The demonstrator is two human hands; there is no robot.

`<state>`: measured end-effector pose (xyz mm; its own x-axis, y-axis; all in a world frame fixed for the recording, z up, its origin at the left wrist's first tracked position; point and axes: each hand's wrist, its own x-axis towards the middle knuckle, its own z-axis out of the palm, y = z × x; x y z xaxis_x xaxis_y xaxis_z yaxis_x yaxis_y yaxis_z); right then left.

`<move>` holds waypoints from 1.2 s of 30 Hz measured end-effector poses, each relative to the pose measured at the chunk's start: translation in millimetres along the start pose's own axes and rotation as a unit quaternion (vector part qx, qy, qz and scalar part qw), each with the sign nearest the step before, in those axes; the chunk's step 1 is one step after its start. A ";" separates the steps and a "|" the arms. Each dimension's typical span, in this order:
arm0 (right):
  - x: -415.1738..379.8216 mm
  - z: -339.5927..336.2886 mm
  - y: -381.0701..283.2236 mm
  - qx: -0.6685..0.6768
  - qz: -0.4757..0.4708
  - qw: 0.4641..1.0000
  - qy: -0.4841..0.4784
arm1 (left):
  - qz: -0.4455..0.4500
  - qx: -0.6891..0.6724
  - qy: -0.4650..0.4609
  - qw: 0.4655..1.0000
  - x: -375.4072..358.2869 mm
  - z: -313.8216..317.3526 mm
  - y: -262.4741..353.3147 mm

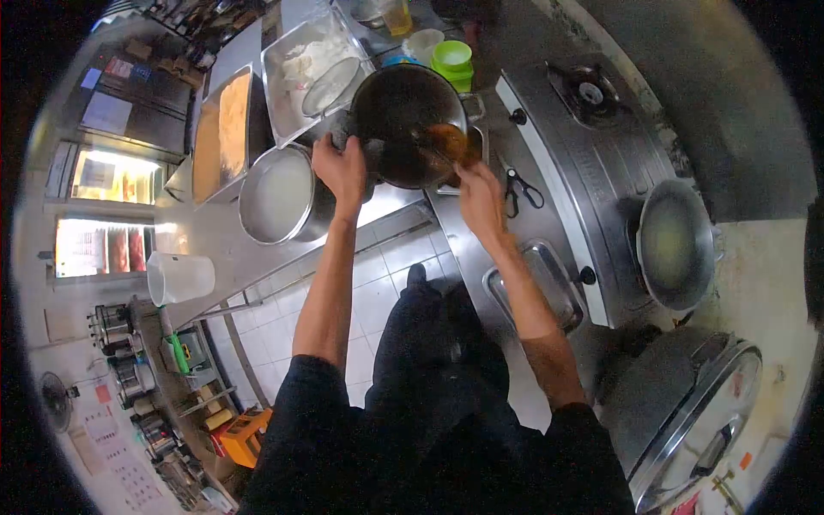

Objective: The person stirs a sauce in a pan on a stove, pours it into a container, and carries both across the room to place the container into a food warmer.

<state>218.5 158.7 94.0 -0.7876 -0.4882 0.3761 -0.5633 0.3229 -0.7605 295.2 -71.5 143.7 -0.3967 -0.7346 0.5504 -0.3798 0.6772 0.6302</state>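
Observation:
A large dark pot (399, 107) is tipped so that I see into its dark interior. My left hand (342, 169) is closed on the pot's left edge, thumb uppermost. My right hand (479, 196) is at the lower right of the pot, its fingers pinched around a rounded orange-brown utensil (448, 140) that reaches over the pot's inside. Blur hides the utensil's exact kind. Left of the pot stands a round metal pot (276, 196) with something whitish in it. Black-handled scissors (522, 190) lie near my right hand.
A tray of white powder (300, 64) holds a sieve (333, 87); beside it is a tray of orange crumbs (232, 129). Green bowls (452, 58) stand behind the pot. On the right, a wok (675, 245) rests on the stove (592, 163). A metal tray (534, 287) lies below my right forearm.

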 end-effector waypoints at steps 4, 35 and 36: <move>42.4 29.9 -22.9 0.008 -0.015 1.000 -0.006 | 0.000 -0.031 0.026 0.999 -2.2 2.1 11.0; 114.2 -13.5 18.3 -0.139 -0.129 0.979 -0.075 | 0.033 -0.017 0.020 0.999 -15.0 -6.0 28.1; 121.7 -12.2 16.1 -0.139 -0.135 0.978 -0.083 | 0.029 0.015 -0.006 0.999 -13.9 -13.4 35.1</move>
<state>110.6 114.3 134.0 -0.5627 -0.7030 0.4349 -0.8093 0.3613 -0.4631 298.6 -38.0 165.5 -0.4291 -0.6934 0.5788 -0.3799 0.7199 0.5808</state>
